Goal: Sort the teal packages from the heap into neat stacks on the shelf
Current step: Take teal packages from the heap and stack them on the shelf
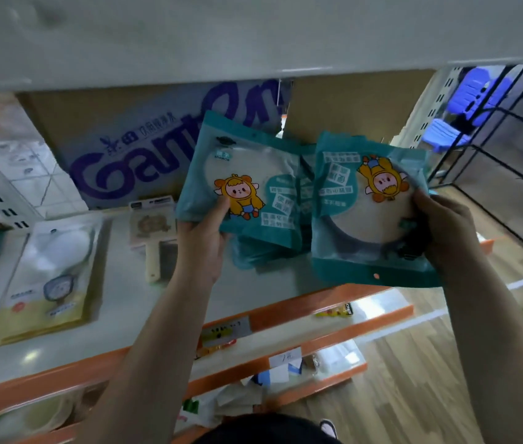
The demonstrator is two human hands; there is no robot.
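**Two teal packages in hand above the shelf**

Head view: At about 7 o'clock from the middle of the frame, the left hand point(200, 248) grasps a flat teal plastic package point(244, 174) by its lower left corner. The thumb presses on the front beside a printed yellow-hooded cartoon child, and the fingers are hidden behind. The print on this package reads upright.

At 3 o'clock the right hand point(446, 232) clutches a second teal plastic package point(366, 219) by its right edge, fingers curled over the front. Its cartoon figure is upside down. The two packages are side by side; I cannot tell whether their inner edges touch.

Between and beneath them, a low heap of teal packages point(263, 254) lies on the white shelf with an orange front edge point(119, 315). At 9 o'clock on the shelf lies a clear-and-yellow flat pack point(51, 277). Nearer the centre is a pink card pack with a cream handle point(152, 232). At 11 o'clock a brown cardboard box with purple lettering point(144, 155) stands at the back. At 2 o'clock blue plastic stools point(471, 100) show behind a black wire grid point(510, 161).
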